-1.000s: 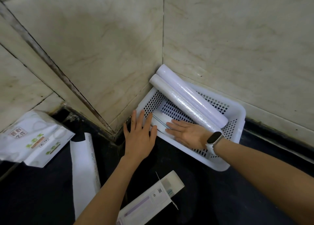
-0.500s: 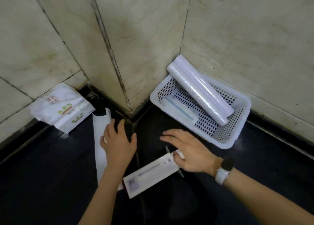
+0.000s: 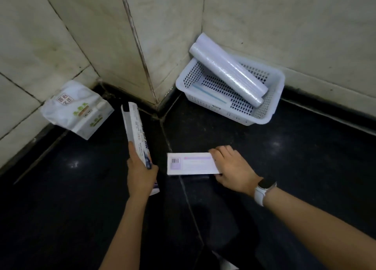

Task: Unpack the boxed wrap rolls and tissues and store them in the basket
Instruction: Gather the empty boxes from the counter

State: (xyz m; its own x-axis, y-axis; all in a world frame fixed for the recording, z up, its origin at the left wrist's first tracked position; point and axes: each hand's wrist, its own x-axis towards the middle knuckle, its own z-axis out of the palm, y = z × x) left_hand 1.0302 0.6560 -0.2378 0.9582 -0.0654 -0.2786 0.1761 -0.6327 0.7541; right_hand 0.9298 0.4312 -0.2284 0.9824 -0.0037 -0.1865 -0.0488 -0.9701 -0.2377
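Left hand (image 3: 142, 174) gripped the long box (image 3: 136, 135), right hand (image 3: 234, 168) held the flat box (image 3: 192, 163) on the floor, likely for opening. Two rolls (image 3: 230, 72) propped in basket (image 3: 272, 115); tissues (image 3: 76, 108) by wall.

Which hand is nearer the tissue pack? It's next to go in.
Left. The left hand, gripping a box, is below-right of the tissue pack; the right hand is farther right.

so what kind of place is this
Probably a floor corner in a home, maybe a kitchen or bathroom, though I can't be sure: pale marble-look wall tiles, a dark polished floor, and a white plastic basket tucked against the wall.
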